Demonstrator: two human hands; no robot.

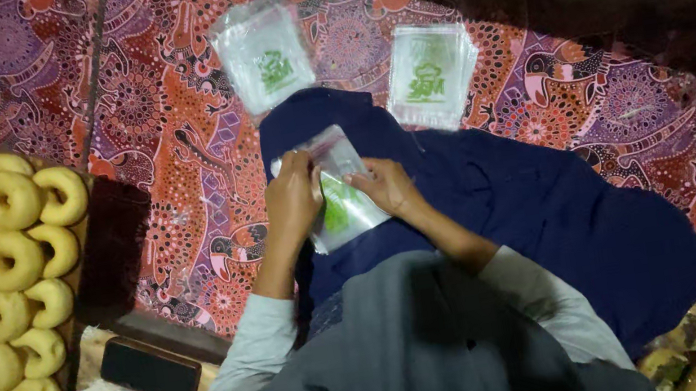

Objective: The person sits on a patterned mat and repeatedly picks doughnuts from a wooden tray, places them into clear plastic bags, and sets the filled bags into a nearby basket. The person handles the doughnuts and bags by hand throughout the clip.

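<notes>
A clear bag (337, 192) is being held between both grips, left hand (293, 201) and right hand (385, 186) pinching opposite edges, long axis running away from the body.

Dim overhead light, dark shadowed corners, slight motion blur throughout.

The single head camera looks steeply down from close above the patterned mat (173, 111), the wearer's body at 6 o'clock.
</notes>
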